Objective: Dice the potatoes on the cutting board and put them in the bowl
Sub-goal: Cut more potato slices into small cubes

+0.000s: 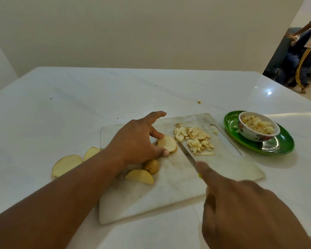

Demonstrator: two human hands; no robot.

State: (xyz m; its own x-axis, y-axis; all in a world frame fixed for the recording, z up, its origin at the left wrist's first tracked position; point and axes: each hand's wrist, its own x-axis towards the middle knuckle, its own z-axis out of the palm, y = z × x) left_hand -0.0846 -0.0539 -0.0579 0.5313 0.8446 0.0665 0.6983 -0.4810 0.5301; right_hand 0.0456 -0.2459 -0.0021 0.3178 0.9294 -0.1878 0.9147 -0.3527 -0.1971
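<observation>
Left fingers [159, 135] curled down onto a potato slice [167, 143], thumb tip at its near edge, pinning it flat on the board [169, 194]. Left hand [133, 141] arched over the slice, forearm running off toward 7 o'clock. Right fingers [205, 171] wrapped round the knife handle, forefinger stretched along the top toward the blade; only a sliver of green handle visible under it. Right hand [241, 203] low at 5 o'clock of the slice. Knife [187, 154] angled toward 11 o'clock, tip just beside the slice's right edge; touching or not, cannot tell.

At 2 o'clock of the slice, a heap of dice [194, 139] on the board. At 6 o'clock, under the left wrist, a small potato end [152, 166] and a half [140, 177], cut face up. Off the board's left edge, at 8 o'clock, two more halves [66, 165] on the white surface [61, 105].

At 3 o'clock of the board, well apart from the slice, a flowered bowl [257, 135] filled with dice, standing on a green plate [284, 146]. One stray bit on the surface at 12 o'clock. Far at 2 o'clock, beyond the surface, part of a seated person [302, 56].
</observation>
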